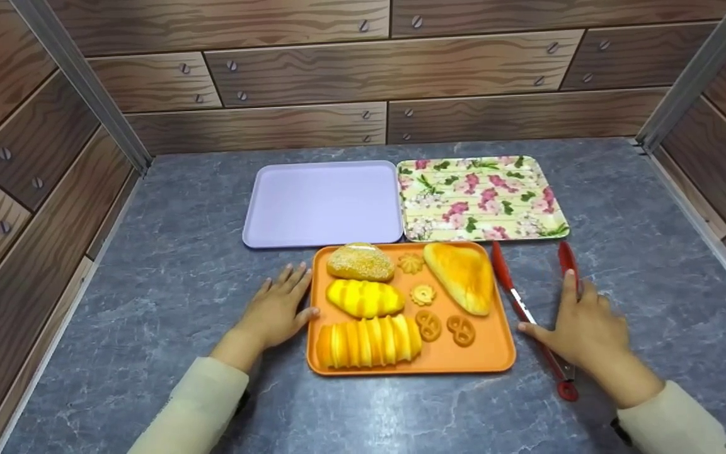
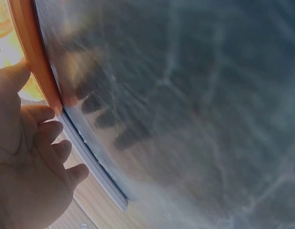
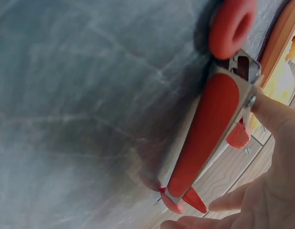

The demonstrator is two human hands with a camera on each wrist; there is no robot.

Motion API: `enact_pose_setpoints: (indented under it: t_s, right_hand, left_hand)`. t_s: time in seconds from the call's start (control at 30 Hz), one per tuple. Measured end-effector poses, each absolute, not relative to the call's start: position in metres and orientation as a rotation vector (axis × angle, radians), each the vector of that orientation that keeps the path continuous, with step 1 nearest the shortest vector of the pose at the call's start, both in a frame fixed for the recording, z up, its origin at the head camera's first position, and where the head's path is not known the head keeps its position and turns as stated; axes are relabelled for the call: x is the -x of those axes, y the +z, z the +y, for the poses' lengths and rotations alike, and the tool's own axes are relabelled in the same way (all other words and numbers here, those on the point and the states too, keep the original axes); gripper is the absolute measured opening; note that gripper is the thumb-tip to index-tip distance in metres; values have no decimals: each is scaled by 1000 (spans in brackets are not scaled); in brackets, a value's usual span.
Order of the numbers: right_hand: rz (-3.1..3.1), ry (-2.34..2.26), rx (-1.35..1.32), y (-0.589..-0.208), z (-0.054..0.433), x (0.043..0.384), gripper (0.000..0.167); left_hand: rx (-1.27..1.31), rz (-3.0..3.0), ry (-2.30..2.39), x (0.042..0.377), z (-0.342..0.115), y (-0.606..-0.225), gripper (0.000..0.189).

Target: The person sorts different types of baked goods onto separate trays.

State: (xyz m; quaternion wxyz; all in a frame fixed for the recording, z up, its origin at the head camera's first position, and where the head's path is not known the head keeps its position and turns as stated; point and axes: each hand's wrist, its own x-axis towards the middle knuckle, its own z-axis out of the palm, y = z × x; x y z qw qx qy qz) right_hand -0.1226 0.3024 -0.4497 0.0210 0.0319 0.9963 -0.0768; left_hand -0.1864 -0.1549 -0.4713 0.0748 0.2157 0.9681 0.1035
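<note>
An orange tray (image 1: 457, 360) lies on the table between the hands. On it are a sesame-topped bun (image 1: 361, 262), a yellow striped bread (image 1: 365, 298), a ridged, sliced-looking loaf (image 1: 369, 342), a triangular bread (image 1: 462, 277), two small cookies (image 1: 423, 294) and two pretzels (image 1: 462, 330). My left hand (image 1: 276, 313) rests spread at the tray's left edge, thumb at the rim. Red-handled tongs (image 3: 205, 136) lie spread apart right of the tray. Over them is my right hand (image 1: 590, 331), fingers extended by one arm and thumb by the other.
Behind the orange tray, a lavender tray (image 1: 325, 205) and a floral tray (image 1: 483, 198) sit side by side. Wood-patterned walls (image 1: 394, 69) with metal corner posts (image 1: 86, 82) enclose the grey marbled table (image 1: 180, 208) at the back and sides.
</note>
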Motion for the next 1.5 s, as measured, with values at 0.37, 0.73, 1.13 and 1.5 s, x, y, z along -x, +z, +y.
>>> enact_pose_setpoints:
  t_s: [0.37, 0.73, 1.13, 1.5]
  right_hand:
    - [2865, -240, -240, -446, 307, 127, 144]
    - [2827, -292, -277, -449, 306, 130, 146]
    - [2833, -352, -287, -449, 310, 133, 145]
    - [2905, -383, -299, -433, 325, 132, 140]
  left_hand:
    - [-694, 2893, 317, 187, -153, -471, 68]
    - [-696, 2883, 296, 188, -152, -470, 68]
    - [-704, 2889, 287, 188, -154, -472, 67]
    - [-719, 2895, 290, 187, -154, -474, 67]
